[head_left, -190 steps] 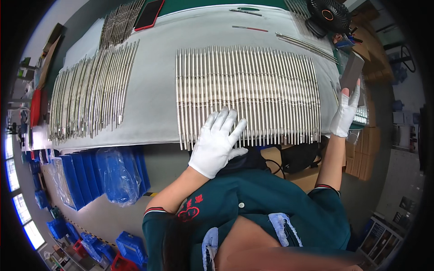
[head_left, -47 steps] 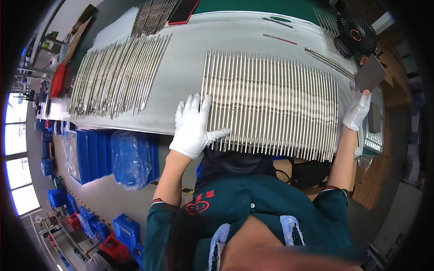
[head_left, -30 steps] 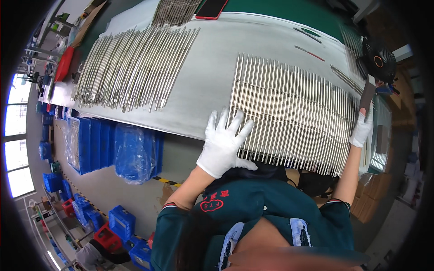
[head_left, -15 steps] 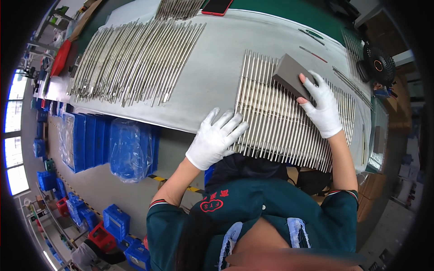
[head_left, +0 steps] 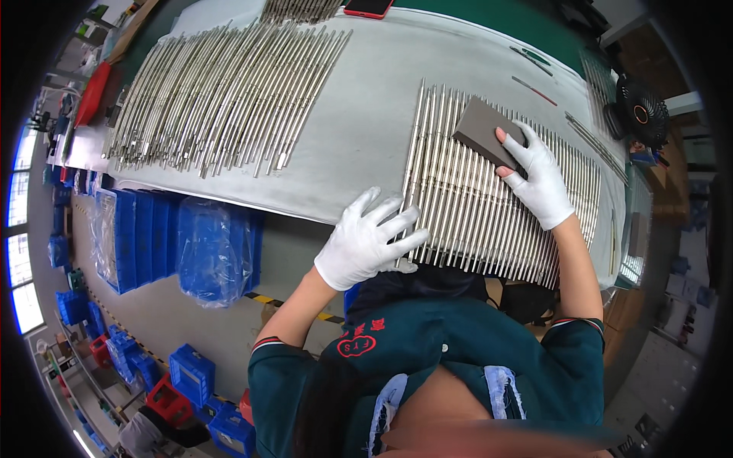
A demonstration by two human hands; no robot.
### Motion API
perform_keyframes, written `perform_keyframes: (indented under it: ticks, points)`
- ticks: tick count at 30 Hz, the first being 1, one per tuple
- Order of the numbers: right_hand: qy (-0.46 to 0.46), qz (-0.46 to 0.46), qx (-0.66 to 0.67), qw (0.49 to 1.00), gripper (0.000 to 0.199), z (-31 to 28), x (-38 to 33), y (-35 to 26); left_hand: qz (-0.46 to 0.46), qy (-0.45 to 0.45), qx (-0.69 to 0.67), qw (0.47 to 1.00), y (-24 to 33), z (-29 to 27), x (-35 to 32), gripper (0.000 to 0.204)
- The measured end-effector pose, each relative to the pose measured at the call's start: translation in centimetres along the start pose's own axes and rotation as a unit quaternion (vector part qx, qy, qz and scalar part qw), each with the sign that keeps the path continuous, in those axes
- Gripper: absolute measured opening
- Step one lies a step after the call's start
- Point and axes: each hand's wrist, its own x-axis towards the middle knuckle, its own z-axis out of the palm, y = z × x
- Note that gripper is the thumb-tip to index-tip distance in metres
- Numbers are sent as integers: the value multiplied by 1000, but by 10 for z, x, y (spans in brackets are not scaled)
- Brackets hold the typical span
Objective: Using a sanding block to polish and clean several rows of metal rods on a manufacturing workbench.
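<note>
Slim metal rods (head_left: pixel 466 206) lie side by side in a flat row in front of me. My right hand (head_left: pixel 540 182), in a white glove with bare thumb and index fingertips, grips a grey-brown rectangular block (head_left: pixel 482 131). The block rests flat across the upper part of the row. My left hand (head_left: pixel 368 235), also gloved in white, is at the row's lower left edge. Its fingers are spread, with the fingertips touching the outermost rods and the thumb near their lower ends. The glove hides part of those rods.
A second, less even row of rods (head_left: pixel 221 99) lies at the left, with another bundle (head_left: pixel 299 9) behind it. A red-edged phone (head_left: pixel 368 8), a red-handled thin tool (head_left: pixel 534 90) and a small black fan (head_left: pixel 637 111) are farther back. Blue bins (head_left: pixel 145 237) stand below the table's left edge.
The block has tipped from a raised, slanted pose to flatter on the rods. My left hand has shifted slightly right over the row's edge, and the leftmost rods sit a little farther apart.
</note>
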Motion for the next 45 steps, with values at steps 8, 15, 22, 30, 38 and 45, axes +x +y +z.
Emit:
perform_keyframes:
  ticks: [8,15,22,30,38,45]
  points:
    - [4,-6,19,1000,58,1,0,2,-15,55,-35,998,0,10,-5,64]
    - [16,-13,24,1000,59,3,-2,3,-23,43,-83,995,7,-7,3,55]
    - [-18,-76,34,996,54,-8,25,-20,-25,8,-89,996,7,-8,3,50]
    - [-98,-171,59,979,49,-10,56,-23,-5,-73,-91,993,7,-13,15,42]
    - [-81,-188,55,977,47,2,65,-45,-12,-16,-103,994,10,-6,13,32]
    - [-70,-213,38,974,46,-3,68,-52,-9,-35,-91,995,9,2,15,31]
